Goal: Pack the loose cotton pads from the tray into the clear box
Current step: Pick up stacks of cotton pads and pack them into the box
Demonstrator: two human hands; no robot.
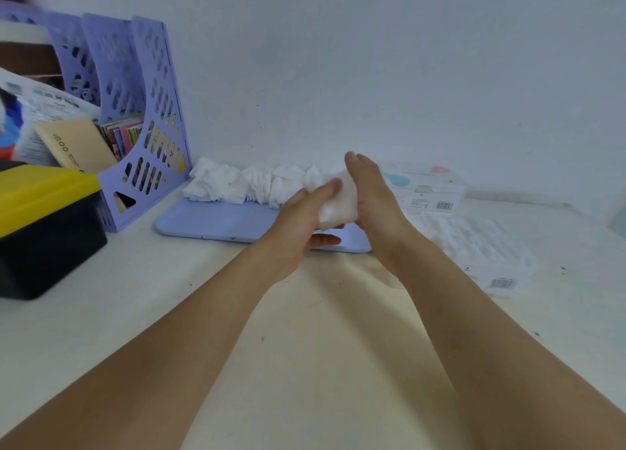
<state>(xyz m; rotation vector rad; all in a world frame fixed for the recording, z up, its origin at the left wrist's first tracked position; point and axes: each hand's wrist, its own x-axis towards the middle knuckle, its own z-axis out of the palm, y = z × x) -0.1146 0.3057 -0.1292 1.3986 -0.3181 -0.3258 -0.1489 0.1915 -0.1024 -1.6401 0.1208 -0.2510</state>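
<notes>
A lilac tray [216,222] lies flat on the table against the wall. Along its far edge runs a row of loose white cotton pads [247,185]. Both hands hold one stack of cotton pads [338,202] just above the tray's right end. My left hand [301,226] grips the stack from the left, thumb on top and fingers underneath. My right hand [372,195] presses its straight fingers against the stack's right side. The clear box [474,249], holding white pads and bearing a barcode label, lies on the table right of the tray.
A lilac perforated file rack [145,117] with booklets stands left of the tray. A black bin with a yellow lid [44,222] sits at the left edge. A white printed carton [426,188] rests against the wall behind the clear box.
</notes>
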